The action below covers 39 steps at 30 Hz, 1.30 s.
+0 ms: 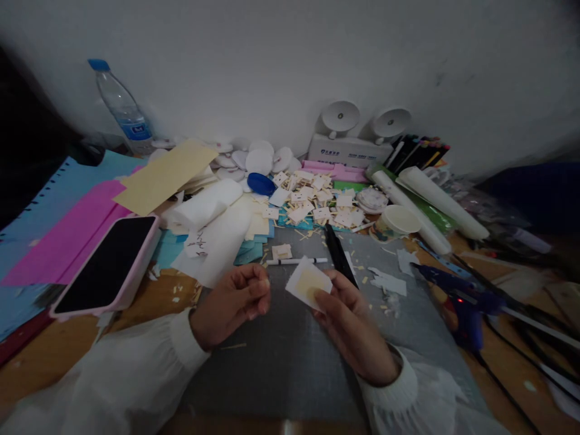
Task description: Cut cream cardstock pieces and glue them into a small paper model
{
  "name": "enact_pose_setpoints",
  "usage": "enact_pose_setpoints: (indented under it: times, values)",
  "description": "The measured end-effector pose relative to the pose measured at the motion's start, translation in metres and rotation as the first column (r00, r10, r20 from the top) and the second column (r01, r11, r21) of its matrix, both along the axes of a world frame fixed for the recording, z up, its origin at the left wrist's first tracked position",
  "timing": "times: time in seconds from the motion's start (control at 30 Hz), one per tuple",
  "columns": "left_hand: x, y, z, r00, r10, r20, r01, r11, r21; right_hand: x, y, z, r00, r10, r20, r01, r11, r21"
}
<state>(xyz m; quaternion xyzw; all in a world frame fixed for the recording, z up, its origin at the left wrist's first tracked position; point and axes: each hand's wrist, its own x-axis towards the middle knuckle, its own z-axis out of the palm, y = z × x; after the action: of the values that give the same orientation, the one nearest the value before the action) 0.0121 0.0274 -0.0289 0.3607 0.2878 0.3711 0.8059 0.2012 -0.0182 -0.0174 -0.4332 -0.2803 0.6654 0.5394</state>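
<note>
Right hand holds a small card

The right hand pinches a white card with a yellow middle, above the gray mat. The left hand has fingertips closed together beside it.

From our head, our single camera looks forward and down, with the counter close below us and the wall facing us beyond it.

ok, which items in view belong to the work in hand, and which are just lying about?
In the work:
paper square, in right hand
left hand pinched, contents unclear
likely glue gun (red light on), faced paper cutouts

Lying about, seemingly:
phone
water bottle
paper cup
</note>
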Motion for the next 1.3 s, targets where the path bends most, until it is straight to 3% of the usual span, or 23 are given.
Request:
enact_pose_setpoints:
  times: [0.37,0.8,1.03,1.3]
  values:
    - [0.001,0.002,0.000,0.991,0.052,-0.127,-0.046,0.998,0.044,0.001,-0.006,-0.012,0.982,0.152,0.115,-0.160,0.985,0.065]
    - [0.001,0.002,-0.002,0.985,0.020,-0.173,0.003,0.991,0.130,-0.001,-0.006,-0.007,0.977,0.169,0.131,-0.184,0.977,0.111]
    - [0.002,0.003,0.000,0.955,0.094,-0.280,-0.067,0.992,0.107,-0.001,-0.005,-0.008,0.975,0.186,0.122,-0.200,0.973,0.117]
    - [0.003,0.005,0.004,0.983,0.142,-0.115,-0.136,0.989,0.055,-0.001,-0.006,-0.009,0.971,0.197,0.136,-0.216,0.966,0.144]
